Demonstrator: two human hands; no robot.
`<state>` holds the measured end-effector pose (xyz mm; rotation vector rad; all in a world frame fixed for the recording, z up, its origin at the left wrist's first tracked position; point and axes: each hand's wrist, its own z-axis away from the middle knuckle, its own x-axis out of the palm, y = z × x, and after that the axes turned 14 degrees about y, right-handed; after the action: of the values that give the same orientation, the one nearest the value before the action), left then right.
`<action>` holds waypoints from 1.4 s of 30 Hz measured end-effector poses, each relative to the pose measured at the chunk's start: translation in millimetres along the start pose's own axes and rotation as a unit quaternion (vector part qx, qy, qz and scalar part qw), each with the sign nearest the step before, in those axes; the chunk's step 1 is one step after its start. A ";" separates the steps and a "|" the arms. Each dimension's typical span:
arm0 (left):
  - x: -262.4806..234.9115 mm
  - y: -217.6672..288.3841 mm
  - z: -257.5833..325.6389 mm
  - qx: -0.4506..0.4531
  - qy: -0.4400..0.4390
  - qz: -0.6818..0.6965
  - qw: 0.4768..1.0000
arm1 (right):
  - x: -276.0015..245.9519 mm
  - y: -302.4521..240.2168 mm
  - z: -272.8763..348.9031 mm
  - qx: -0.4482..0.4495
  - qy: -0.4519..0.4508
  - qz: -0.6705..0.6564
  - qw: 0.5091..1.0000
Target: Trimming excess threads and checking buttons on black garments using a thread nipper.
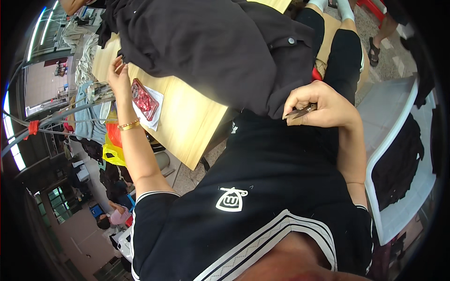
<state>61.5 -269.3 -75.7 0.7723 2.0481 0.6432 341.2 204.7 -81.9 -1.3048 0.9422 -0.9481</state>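
Observation:
A large dark garment [201, 42] is spread over the wooden table and hangs down to my lap, with a button showing near its right side. At the far left edge of this cloth is my left hand [119, 77], its fingertips closed on a bit of the dark fabric. In my right hand [321, 105] is a small pair of thread snips [302, 111], held close to the garment's lower right edge. The snips' blades point left. Part of their handle is hidden in my palm.
A phone in a red patterned case [145, 100] lies on white paper [154, 119] on the light wooden table [187, 136]. To the right stands a white plastic bin [375, 173] with dark cloth [401, 164] in it. A yellow bag [112, 153] hangs left of the table.

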 end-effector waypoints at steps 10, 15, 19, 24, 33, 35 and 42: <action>108.9 196.8 114.0 0.450 -0.116 0.056 0.884 | -6.0 43.0 21.2 0.032 0.191 -0.152 0.969; 184.8 235.0 191.5 0.505 -0.198 0.013 0.840 | -6.1 60.1 30.8 0.027 0.289 -0.170 0.942; 202.9 240.5 201.0 0.493 -0.194 -0.140 0.837 | -11.5 64.9 40.5 0.055 0.334 -0.160 0.927; 207.1 229.0 197.3 0.427 -0.167 -0.088 0.884 | -16.0 75.4 28.9 0.079 0.388 -0.122 0.910; 208.2 219.3 203.7 0.360 -0.163 -0.022 0.918 | -43.4 96.7 -49.3 -0.020 0.454 0.089 0.887; 211.4 218.9 205.0 0.356 -0.161 -0.024 0.920 | -45.9 102.8 -57.8 -0.002 0.448 0.116 0.887; 207.4 230.9 201.1 0.335 -0.183 -0.059 0.922 | -50.7 120.7 -58.0 -0.024 0.440 0.028 0.897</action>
<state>200.6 68.5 -133.1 1.0468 1.9324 -0.2918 273.0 237.2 -203.6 -0.8470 1.6846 -1.5191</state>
